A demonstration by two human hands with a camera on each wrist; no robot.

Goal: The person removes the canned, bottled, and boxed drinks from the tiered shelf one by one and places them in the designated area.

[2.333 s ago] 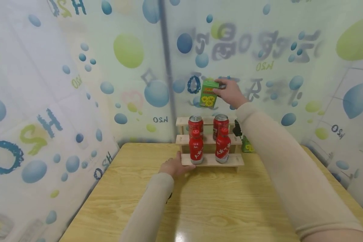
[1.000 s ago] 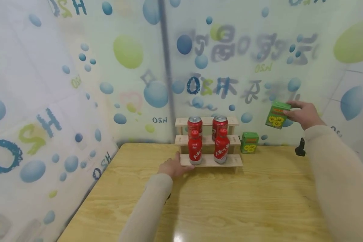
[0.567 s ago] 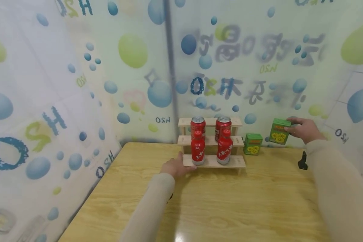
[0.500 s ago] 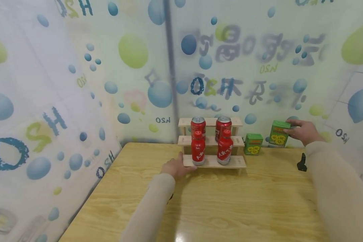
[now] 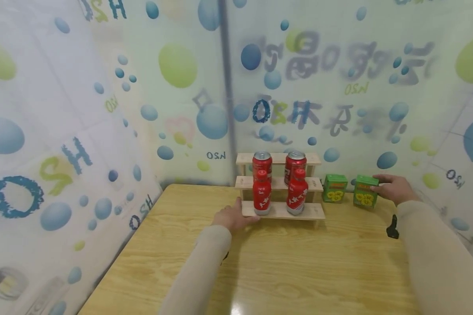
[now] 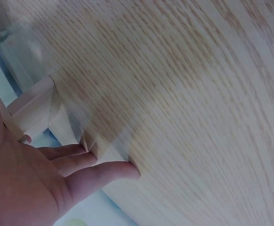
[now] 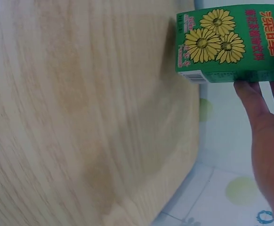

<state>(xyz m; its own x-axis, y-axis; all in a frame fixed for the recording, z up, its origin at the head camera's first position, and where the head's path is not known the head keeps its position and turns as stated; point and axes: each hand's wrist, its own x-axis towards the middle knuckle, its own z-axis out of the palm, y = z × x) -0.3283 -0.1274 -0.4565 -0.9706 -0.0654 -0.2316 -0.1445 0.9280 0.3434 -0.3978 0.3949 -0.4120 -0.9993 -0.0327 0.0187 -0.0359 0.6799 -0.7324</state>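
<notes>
Desk [image 5: 284, 262], rack [image 5: 276, 210], box [image 5: 364, 192]

Rack: left grip [image 5: 231, 217] is holding its left end.
Box: right grip [image 5: 396, 189] is pinching its upper part, near second box [image 5: 335, 189], desk's right rear; likely light, stiff, crushable, wanting gentle side hold.

Two red cans [image 5: 262, 162] stand behind two red bottles [image 5: 262, 194]. A green carton [image 5: 335, 189] stands just to their right. Printed sheeting [image 5: 327, 92] hangs beyond the surface [image 5: 307, 267].

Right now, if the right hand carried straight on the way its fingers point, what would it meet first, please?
The right hand would likely bring its held box against the other green box beside the wooden shelf, though exact depth is unclear.
</notes>
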